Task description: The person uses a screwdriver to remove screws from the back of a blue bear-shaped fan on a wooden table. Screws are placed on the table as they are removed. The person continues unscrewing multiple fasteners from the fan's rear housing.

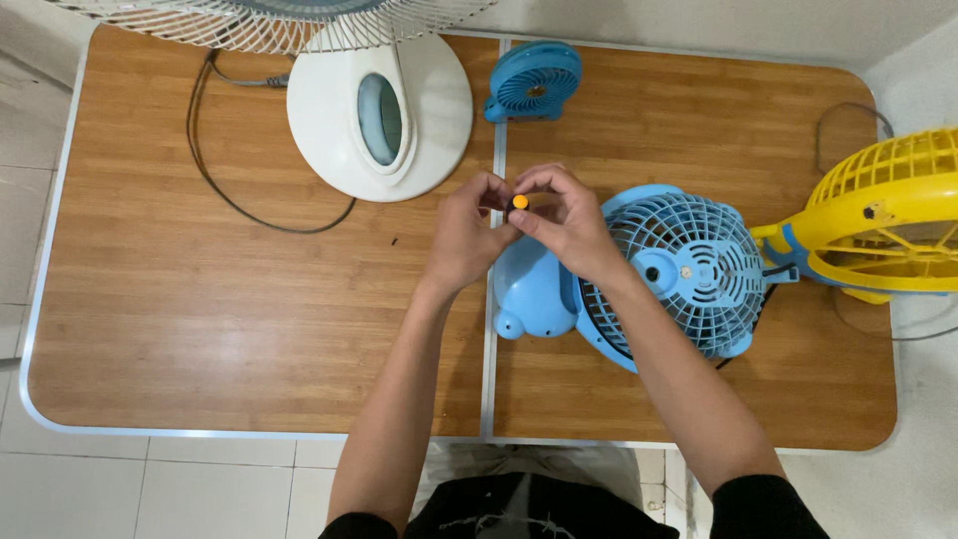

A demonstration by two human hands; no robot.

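— Hands first: where are they?

— Both meet over the middle of the table point(249, 299). My left hand point(462, 238) and right hand point(569, 225) are pinched from either side on a small orange-tipped piece point(519, 202), fingertips closed on it. It sits right between the two, held above the tabletop.

— Which hand has more of it?

— I can't tell for sure. The right thumb and forefinger seem to wrap the orange end; the left fingers cover the darker part beside it. So its long axis appears to run left to right, hand to hand, though most of it is hidden.

— And the fan?

— The blue fan point(689, 265) lies just under and to the right of my right wrist, grille up, its base point(534, 289) below the hands. The right hand is nearer to it.

— Anything else around?

— A white fan base point(419, 110) up and left with its cord point(215, 170), a small blue fan point(534, 80) at the far edge, a yellow fan point(888, 220) at the right.
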